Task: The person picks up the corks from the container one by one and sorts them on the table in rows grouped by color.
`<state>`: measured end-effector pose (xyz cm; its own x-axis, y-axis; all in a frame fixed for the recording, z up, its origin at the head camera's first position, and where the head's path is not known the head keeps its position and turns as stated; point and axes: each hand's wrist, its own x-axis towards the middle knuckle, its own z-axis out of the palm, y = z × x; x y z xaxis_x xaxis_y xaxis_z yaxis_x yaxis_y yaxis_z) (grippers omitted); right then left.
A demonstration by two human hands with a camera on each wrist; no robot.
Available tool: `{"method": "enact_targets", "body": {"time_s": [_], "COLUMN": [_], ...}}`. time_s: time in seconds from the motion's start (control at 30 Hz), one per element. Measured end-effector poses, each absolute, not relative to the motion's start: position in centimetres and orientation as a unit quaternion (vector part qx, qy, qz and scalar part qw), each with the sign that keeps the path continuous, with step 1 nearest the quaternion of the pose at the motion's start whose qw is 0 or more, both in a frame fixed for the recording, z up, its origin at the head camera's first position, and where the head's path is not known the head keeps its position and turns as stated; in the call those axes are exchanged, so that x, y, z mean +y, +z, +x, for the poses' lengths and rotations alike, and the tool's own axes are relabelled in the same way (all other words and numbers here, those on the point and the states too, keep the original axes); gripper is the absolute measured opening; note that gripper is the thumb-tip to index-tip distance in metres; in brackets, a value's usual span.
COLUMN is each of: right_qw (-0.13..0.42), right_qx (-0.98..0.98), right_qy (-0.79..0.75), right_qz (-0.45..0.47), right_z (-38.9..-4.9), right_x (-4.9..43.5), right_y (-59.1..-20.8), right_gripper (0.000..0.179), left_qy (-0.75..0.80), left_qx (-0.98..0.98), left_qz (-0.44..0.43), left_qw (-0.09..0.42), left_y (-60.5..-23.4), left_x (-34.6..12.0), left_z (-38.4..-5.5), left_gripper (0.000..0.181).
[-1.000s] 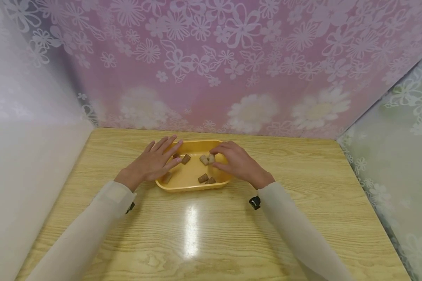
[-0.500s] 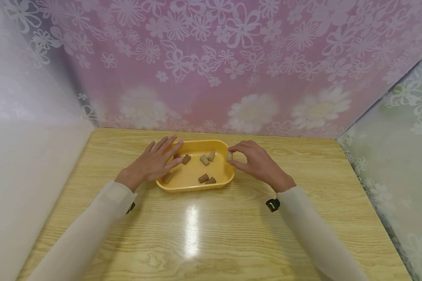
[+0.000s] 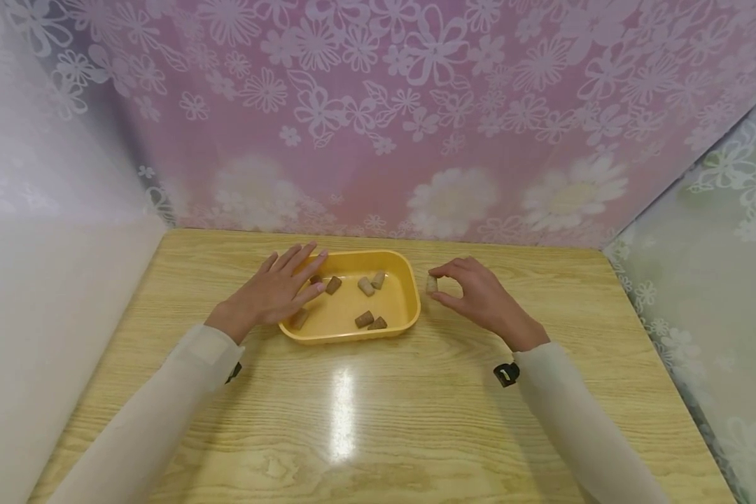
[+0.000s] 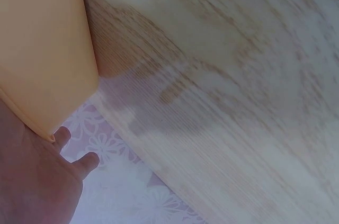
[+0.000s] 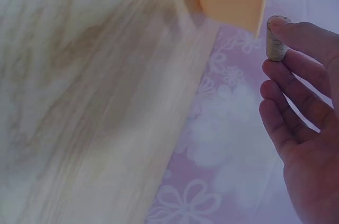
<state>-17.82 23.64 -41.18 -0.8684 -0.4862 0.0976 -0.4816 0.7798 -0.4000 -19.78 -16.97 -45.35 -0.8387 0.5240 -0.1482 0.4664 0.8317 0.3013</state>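
Note:
My right hand pinches a pale cork between thumb and fingers, just beyond the right end of a yellow tray. In the right wrist view the cork stands upright between thumb and fingertips, the other fingers loosely bent below it. My left hand lies with spread fingers over the tray's left end. Two pale corks lie inside toward the right, two brown corks near the front wall. A dark brown cork and others lie at the left, partly hidden by my left hand.
The tray stands on a wood-grain table near its back edge. A pink flowered curtain rises behind it, with a white wall at the left and a greenish flowered panel at the right.
My right hand has lifted a pale cork out of the tray and carried it rightward past the rim. The left hand has stayed in place.

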Motion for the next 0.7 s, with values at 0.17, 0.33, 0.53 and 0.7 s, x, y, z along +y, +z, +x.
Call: {"method": "enact_targets", "body": {"time_s": [0.17, 0.33, 0.53, 0.7], "right_qw": [0.018, 0.029, 0.046, 0.047], "right_qx": [0.947, 0.947, 0.947, 0.949], "right_qy": [-0.207, -0.208, -0.212, -0.205], "right_qz": [-0.246, -0.243, -0.238, -0.236], "right_z": [-17.6, -17.5, -17.3, -17.2], "right_x": [24.3, 24.8, 25.2, 25.2], "right_y": [-42.0, -43.0, -44.1, -45.0], "right_gripper": [0.04, 0.04, 0.038, 0.038], "left_qy": [0.129, 0.128, 0.126, 0.127], "left_qx": [0.95, 0.951, 0.951, 0.951], "left_qz": [0.262, 0.261, 0.26, 0.26], "left_qw": [0.108, 0.107, 0.111, 0.112], "left_y": [-45.5, -45.5, -45.6, -45.6], "left_x": [-17.0, -17.0, -17.0, -16.9], "left_z": [-19.8, -19.9, -19.9, -19.9], "left_gripper": [0.074, 0.074, 0.074, 0.074]}}
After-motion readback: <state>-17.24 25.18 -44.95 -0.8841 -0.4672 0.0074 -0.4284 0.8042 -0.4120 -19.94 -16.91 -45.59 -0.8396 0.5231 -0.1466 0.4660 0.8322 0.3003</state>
